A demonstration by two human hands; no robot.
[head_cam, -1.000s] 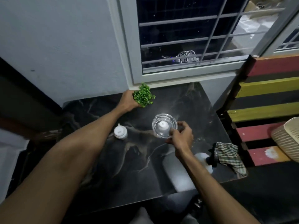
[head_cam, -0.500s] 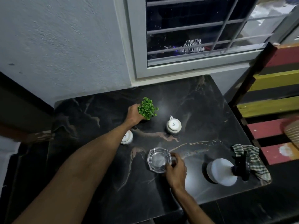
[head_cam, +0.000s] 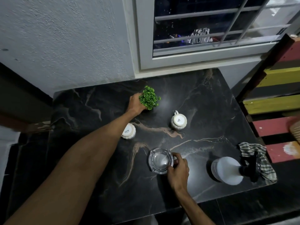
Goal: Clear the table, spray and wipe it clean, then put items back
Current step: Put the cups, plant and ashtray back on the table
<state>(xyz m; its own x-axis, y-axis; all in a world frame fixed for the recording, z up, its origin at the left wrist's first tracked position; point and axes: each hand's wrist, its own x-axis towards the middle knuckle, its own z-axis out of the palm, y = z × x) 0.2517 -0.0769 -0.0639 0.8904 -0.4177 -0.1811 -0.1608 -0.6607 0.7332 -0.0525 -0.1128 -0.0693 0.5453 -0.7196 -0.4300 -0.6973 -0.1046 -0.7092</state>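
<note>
A black marble table [head_cam: 203, 98] stands under a window. My left hand [head_cam: 135, 104] grips a small green plant [head_cam: 149, 98] at the table's back middle. My right hand [head_cam: 178, 169] pinches the right rim of a clear glass ashtray [head_cam: 159, 161] that sits on the table near the front. Two white cups stand upside down: one [head_cam: 178, 121] right of the plant, the other [head_cam: 128, 131] partly behind my left forearm. At the front right stands a white spray bottle [head_cam: 227, 170] with a black trigger, and a checked cloth [head_cam: 258, 159] lies beside it at the table's edge.
A white textured wall [head_cam: 65, 38] and a barred window [head_cam: 211, 26] back the table. To the right stands a bench of red, yellow and black slats [head_cam: 279, 101], with a woven basket [head_cam: 295, 129] at the frame's edge. Dark floor tiles lie in front.
The ashtray has come down from mid-air onto the table's front, still held by my right hand. The view has moved closer; the plant stays in my left hand.
</note>
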